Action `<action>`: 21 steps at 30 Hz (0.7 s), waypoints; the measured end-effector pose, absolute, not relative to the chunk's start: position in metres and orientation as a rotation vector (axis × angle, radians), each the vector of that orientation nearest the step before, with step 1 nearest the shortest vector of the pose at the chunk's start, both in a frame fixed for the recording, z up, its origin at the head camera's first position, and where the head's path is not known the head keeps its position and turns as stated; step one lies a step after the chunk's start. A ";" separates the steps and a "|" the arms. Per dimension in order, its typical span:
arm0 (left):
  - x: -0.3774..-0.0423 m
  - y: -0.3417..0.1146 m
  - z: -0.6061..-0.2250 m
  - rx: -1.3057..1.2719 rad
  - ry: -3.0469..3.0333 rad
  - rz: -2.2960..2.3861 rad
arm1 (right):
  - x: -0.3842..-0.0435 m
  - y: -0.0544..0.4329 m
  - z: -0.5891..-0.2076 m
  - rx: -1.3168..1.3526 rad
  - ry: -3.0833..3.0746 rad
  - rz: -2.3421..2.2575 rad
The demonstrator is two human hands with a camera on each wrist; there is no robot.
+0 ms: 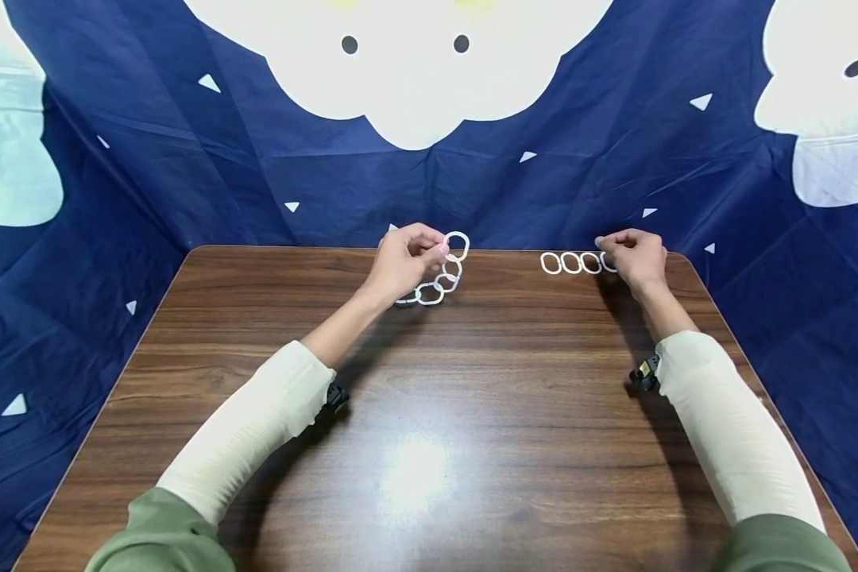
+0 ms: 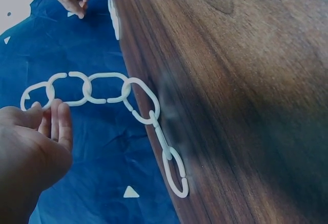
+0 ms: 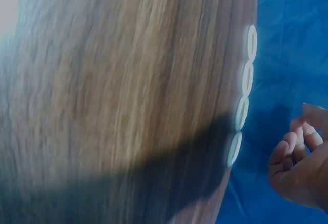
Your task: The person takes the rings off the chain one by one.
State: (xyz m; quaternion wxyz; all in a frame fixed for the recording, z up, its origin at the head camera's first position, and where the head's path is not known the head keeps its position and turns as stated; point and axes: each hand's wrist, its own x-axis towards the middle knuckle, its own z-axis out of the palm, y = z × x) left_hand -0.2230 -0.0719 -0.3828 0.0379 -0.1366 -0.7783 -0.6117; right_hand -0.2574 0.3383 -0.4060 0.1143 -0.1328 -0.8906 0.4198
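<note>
My left hand (image 1: 403,260) pinches the end of a white plastic link chain (image 2: 106,75) between thumb and fingers. In the head view the end link stands upright beside the fingertips, with the other links curving down below the hand to the tabletop. The left wrist view shows several oval links joined, each with a small gap in its side. My right hand (image 1: 636,256) is raised over the right end of a row of loose white links (image 3: 239,112) and partly hides the last one in the head view. Its fingers are loosely curled and nothing shows between them.
The brown wood-grain table (image 1: 472,381) reaches back to a dark blue cloth (image 1: 257,175) with white cloud shapes. The loose links lie along the table's far edge, to the right of the chain. A small black camera (image 1: 645,372) is worn at the right wrist.
</note>
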 end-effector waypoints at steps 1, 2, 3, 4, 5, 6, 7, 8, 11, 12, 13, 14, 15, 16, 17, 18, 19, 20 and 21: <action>-0.223 -0.072 -0.383 -0.419 -2.389 -1.877 | -0.257 0.336 -0.406 -0.374 -2.619 1.227; -0.223 -0.072 -0.383 -0.418 -2.390 -1.877 | -0.257 0.334 -0.405 -0.359 -2.624 1.222; -0.223 -0.072 -0.383 -0.418 -2.389 -1.880 | -0.257 0.331 -0.405 -0.345 -2.627 1.213; -0.223 -0.072 -0.383 -0.416 -2.387 -1.883 | -0.256 0.328 -0.404 -0.328 -2.630 1.208; -0.223 -0.073 -0.383 -0.416 -2.387 -1.883 | -0.255 0.325 -0.404 -0.308 -2.636 1.211; -0.223 -0.073 -0.383 -0.416 -2.387 -1.881 | -0.255 0.321 -0.403 -0.288 -2.640 1.222; -0.223 -0.073 -0.382 -0.418 -2.387 -1.880 | -0.254 0.318 -0.402 -0.266 -2.646 1.228; -0.222 -0.073 -0.382 -0.418 -2.386 -1.881 | -0.253 0.315 -0.401 -0.241 -2.652 1.239; -0.222 -0.073 -0.381 -0.419 -2.388 -1.870 | -0.251 0.305 -0.399 -0.160 -2.677 1.281; -0.222 -0.073 -0.381 -0.420 -2.387 -1.868 | -0.250 0.301 -0.397 -0.136 -2.682 1.295; -0.223 -0.074 -0.381 -0.421 -2.386 -1.866 | -0.250 0.298 -0.396 -0.117 -2.689 1.315; -0.223 -0.074 -0.381 -0.420 -2.385 -1.866 | -0.249 0.294 -0.395 -0.101 -2.694 1.335; -0.223 -0.074 -0.381 -0.421 -2.382 -1.866 | -0.248 0.290 -0.393 -0.082 -2.694 1.364; -0.223 -0.074 -0.381 -0.422 -2.379 -1.869 | -0.247 0.286 -0.392 -0.062 -2.691 1.400; -0.223 -0.074 -0.381 -0.421 -2.377 -1.874 | -0.246 0.282 -0.391 -0.049 -2.694 1.420; -0.223 -0.074 -0.381 -0.420 -2.376 -1.876 | -0.245 0.279 -0.390 -0.036 -2.698 1.426; -0.224 -0.074 -0.382 -0.420 -2.375 -1.878 | -0.244 0.275 -0.390 -0.024 -2.702 1.428; -0.224 -0.074 -0.382 -0.420 -2.375 -1.880 | -0.244 0.272 -0.389 -0.002 -2.705 1.429; -0.224 -0.075 -0.381 -0.420 -2.377 -1.877 | -0.243 0.269 -0.389 0.022 -2.699 1.450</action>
